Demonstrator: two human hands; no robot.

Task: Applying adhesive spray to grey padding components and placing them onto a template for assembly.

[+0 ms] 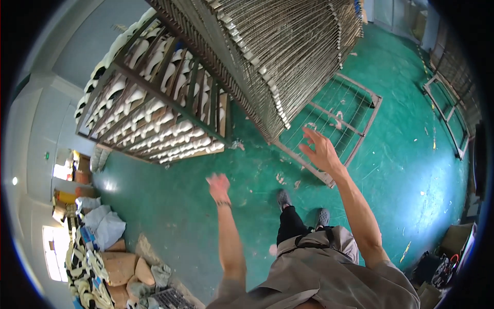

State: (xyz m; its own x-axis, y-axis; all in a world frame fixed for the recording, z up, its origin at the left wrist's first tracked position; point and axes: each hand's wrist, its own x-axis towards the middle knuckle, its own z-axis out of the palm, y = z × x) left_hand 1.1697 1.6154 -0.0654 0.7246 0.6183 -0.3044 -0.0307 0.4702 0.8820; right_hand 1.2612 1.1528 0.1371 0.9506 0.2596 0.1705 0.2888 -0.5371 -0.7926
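Note:
My right hand [321,151] reaches forward with its fingers spread and nothing in it. It appears over the near side of a wheeled metal base frame [360,135] with a wire grid, below a tall rack of many stacked wire shelves [288,56]. Whether the hand touches the frame, I cannot tell; it looks apart from it. My left hand [218,186], with a dark band at the wrist, is held out over the green floor. Motion smears its fingers, and no object shows in it. Nearest to it stands a dark metal rack [177,105] full of curved white pieces.
Green floor [200,206] with pale scraps spreads around my feet. White sacks [105,224], brown cartons [119,268] and a heap of black-and-white pieces [85,273] lie at the left. Another metal frame [446,114] stands far right, and a dark bag [431,268] lies lower right.

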